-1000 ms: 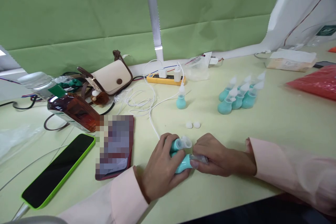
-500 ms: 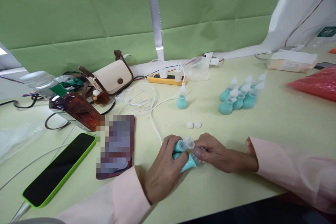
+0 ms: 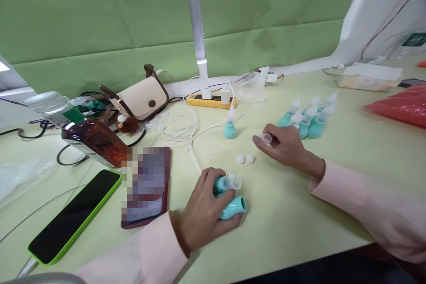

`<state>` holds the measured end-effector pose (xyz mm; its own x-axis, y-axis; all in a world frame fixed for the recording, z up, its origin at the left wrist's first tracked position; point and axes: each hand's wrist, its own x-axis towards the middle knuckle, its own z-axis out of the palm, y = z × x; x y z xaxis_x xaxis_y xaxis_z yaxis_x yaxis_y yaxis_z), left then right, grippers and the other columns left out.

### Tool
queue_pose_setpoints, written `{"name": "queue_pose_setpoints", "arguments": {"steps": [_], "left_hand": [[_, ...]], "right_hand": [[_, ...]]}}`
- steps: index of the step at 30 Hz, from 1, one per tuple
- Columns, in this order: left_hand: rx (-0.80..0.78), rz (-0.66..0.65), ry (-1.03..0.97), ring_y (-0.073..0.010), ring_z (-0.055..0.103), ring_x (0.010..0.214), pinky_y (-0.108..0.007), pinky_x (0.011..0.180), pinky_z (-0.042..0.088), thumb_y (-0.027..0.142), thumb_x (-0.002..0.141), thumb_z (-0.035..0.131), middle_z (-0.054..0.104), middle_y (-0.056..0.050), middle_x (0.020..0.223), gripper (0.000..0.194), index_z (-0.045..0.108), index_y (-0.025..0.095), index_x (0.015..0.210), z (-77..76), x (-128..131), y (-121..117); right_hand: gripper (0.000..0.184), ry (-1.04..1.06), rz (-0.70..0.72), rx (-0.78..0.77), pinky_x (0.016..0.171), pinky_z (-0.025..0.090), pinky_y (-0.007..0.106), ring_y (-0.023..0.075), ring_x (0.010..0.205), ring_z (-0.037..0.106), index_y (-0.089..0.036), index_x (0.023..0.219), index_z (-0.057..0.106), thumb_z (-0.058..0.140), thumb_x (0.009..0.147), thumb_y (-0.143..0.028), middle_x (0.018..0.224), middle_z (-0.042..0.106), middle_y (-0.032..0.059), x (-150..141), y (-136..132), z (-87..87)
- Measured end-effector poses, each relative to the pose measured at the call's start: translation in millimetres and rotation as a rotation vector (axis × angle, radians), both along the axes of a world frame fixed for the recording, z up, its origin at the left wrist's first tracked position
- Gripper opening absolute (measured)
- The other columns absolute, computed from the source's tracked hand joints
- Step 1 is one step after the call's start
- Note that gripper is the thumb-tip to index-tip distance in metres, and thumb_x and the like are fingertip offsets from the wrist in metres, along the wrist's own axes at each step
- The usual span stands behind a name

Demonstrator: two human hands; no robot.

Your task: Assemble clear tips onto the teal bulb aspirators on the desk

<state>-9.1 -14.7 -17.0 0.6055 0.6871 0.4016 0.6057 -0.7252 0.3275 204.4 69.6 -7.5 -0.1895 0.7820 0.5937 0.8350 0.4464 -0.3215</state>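
My left hand (image 3: 208, 213) is closed around two teal squeeze bulbs. The lower teal bulb (image 3: 234, 207) shows a bare, open mouth facing right. The upper teal bulb (image 3: 218, 183) carries a clear plastic collar (image 3: 233, 182) on its neck. Above and to the right, my right hand (image 3: 284, 144) pinches a small translucent plastic piece (image 3: 265, 139) between thumb and fingers. Two small white tips (image 3: 245, 159) lie side by side on the table between the hands. Behind them a finished-looking teal bulb (image 3: 230, 128) stands upright with a pointed translucent nozzle.
Several teal bulbs with nozzles (image 3: 316, 126) stand grouped just behind my right hand. A yellow power strip (image 3: 211, 100), a cream handbag (image 3: 144, 96) and an amber-filled bottle (image 3: 96, 140) are farther back. Two phones (image 3: 76, 215) lie left; a red bag (image 3: 402, 105) is at far right.
My right hand has come away from the lower bulb with the translucent piece, moving up and right. That bulb's mouth is now uncovered. My left hand keeps both bulbs, shifted slightly left.
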Motion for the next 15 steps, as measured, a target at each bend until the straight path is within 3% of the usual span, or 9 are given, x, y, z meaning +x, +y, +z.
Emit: {"name": "queue_pose_setpoints", "arguments": {"steps": [2, 4, 8, 11, 13, 15], "left_hand": [[-0.018, 0.003, -0.009, -0.0244, 0.04, 0.094, -0.038, 0.075, 0.042, 0.025, 0.071, 0.052, 0.039, -0.011, 0.097, 0.017, 0.057, 0.016, 0.084, 0.8, 0.3, -0.8], [-0.029, 0.007, -0.008, -0.0245, 0.04, 0.095, -0.038, 0.076, 0.041, 0.025, 0.071, 0.053, 0.039, -0.011, 0.097, 0.018, 0.057, 0.017, 0.087, 1.7, 0.7, -1.2], [-0.054, 0.03, -0.011, -0.0235, 0.043, 0.093, -0.036, 0.074, 0.043, 0.023, 0.072, 0.051, 0.038, -0.012, 0.102, 0.018, 0.057, 0.017, 0.088, 2.0, 1.9, -1.8], [-0.067, 0.047, -0.009, -0.0231, 0.046, 0.091, -0.035, 0.07, 0.045, 0.024, 0.072, 0.05, 0.038, -0.013, 0.105, 0.017, 0.057, 0.017, 0.086, 0.9, 2.6, -1.9], [-0.079, 0.043, -0.007, -0.0232, 0.045, 0.091, -0.035, 0.071, 0.044, 0.024, 0.072, 0.05, 0.039, -0.012, 0.104, 0.015, 0.057, 0.017, 0.084, 0.3, 2.8, -1.6], [-0.078, 0.025, -0.008, -0.0232, 0.044, 0.093, -0.035, 0.073, 0.044, 0.022, 0.072, 0.05, 0.041, -0.012, 0.101, 0.013, 0.057, 0.017, 0.081, 0.0, 2.4, -1.0]], "right_hand": [[0.035, -0.256, -0.146, -0.106, 0.044, 0.02, 0.024, 0.0117, 0.042, 0.039, -0.018, 0.057, 0.047, 0.037, 0.074, -0.047, 0.042, 0.038, -0.0006, 2.1, 12.1, -5.4], [0.037, -0.427, -0.199, -0.258, 0.044, 0.018, 0.023, 0.0149, 0.047, 0.046, -0.017, 0.064, 0.052, 0.034, 0.076, -0.047, 0.048, 0.048, 0.0028, 2.5, 18.7, -9.5], [0.043, -0.494, -0.17, -0.359, 0.044, 0.019, 0.022, 0.0172, 0.053, 0.051, -0.015, 0.073, 0.055, 0.031, 0.077, -0.05, 0.056, 0.054, 0.0059, 2.5, 20.8, -11.2], [0.045, -0.457, -0.195, -0.28, 0.043, 0.019, 0.022, 0.0164, 0.048, 0.048, -0.015, 0.078, 0.055, 0.032, 0.076, -0.054, 0.049, 0.049, 0.0031, 3.2, 19.3, -8.3], [0.043, -0.367, -0.181, -0.118, 0.042, 0.018, 0.021, 0.0134, 0.041, 0.043, -0.015, 0.08, 0.054, 0.034, 0.076, -0.053, 0.042, 0.043, -0.0006, 3.4, 15.7, -6.1], [0.039, -0.272, -0.077, 0.033, 0.042, 0.021, 0.021, 0.0099, 0.037, 0.038, -0.014, 0.08, 0.054, 0.034, 0.078, -0.048, 0.039, 0.038, -0.0036, 2.0, 7.4, -4.1]]}}
